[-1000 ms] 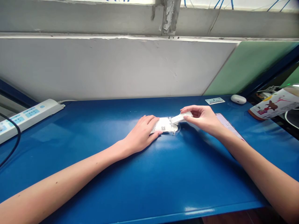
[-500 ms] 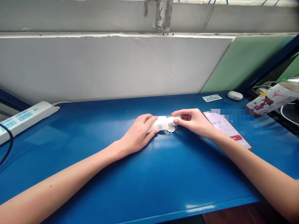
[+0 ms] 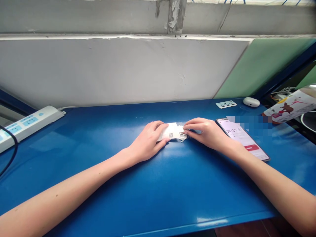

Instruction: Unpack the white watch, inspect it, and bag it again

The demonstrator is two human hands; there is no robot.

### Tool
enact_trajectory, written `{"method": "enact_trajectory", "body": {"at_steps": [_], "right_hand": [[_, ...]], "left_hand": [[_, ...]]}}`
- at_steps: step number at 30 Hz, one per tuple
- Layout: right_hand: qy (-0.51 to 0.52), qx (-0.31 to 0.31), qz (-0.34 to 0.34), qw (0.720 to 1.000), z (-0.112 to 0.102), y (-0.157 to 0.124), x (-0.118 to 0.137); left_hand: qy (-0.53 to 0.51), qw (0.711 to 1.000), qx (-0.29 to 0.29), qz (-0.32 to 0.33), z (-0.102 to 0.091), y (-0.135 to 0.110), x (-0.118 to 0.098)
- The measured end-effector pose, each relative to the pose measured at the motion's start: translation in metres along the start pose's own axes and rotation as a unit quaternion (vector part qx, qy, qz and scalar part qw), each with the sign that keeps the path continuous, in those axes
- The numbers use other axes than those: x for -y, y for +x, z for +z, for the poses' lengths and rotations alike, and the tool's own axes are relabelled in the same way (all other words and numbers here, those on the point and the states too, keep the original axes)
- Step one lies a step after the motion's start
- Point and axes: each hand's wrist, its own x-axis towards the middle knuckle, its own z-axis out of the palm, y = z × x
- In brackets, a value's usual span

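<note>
A small white packet with a printed code (image 3: pixel 172 132) lies flat on the blue table (image 3: pixel 158 184) near its middle. My left hand (image 3: pixel 148 141) rests on the packet's left end, thumb and fingers pinching it down. My right hand (image 3: pixel 204 131) lies on the packet's right end with fingers stretched out and pressed on it. A small clear plastic piece shows under the packet's right edge.
A smartphone (image 3: pixel 243 138) with a running timer lies right of my right hand. Behind it are a white card (image 3: pixel 226 104) and a white earbud case (image 3: pixel 251 102). A printed bag (image 3: pixel 288 107) sits at the far right. A white power strip (image 3: pixel 27 123) with a black cable is at the left.
My right hand held a white strip raised above the packet; it has come down and now presses flat on the packet's right end. The left hand has stayed in place.
</note>
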Motion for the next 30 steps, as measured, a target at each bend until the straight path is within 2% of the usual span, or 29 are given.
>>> {"method": "enact_trajectory", "body": {"at_steps": [4, 9, 12, 16, 20, 30], "right_hand": [[0.021, -0.016, 0.018, 0.999, 0.008, -0.001, 0.002], [0.000, -0.041, 0.027, 0.999, 0.019, -0.002, 0.005], [-0.038, -0.028, 0.011, 0.999, 0.013, 0.000, 0.005], [-0.063, -0.046, 0.011, 0.997, 0.002, 0.001, 0.002], [-0.048, -0.013, 0.006, 0.999, 0.002, 0.000, 0.004], [0.066, 0.056, 0.017, 0.996, 0.012, -0.007, 0.018]], "left_hand": [[0.000, 1.000, 0.000, -0.001, 0.000, 0.000, 0.001], [0.003, 1.000, 0.004, 0.000, 0.000, 0.001, 0.001], [0.003, 1.000, 0.001, 0.003, 0.000, 0.002, 0.001], [0.000, 1.000, -0.001, 0.002, 0.000, 0.001, 0.001], [0.003, 1.000, 0.001, 0.003, 0.001, 0.000, 0.002], [0.005, 1.000, 0.001, -0.002, -0.001, -0.001, 0.001]]}}
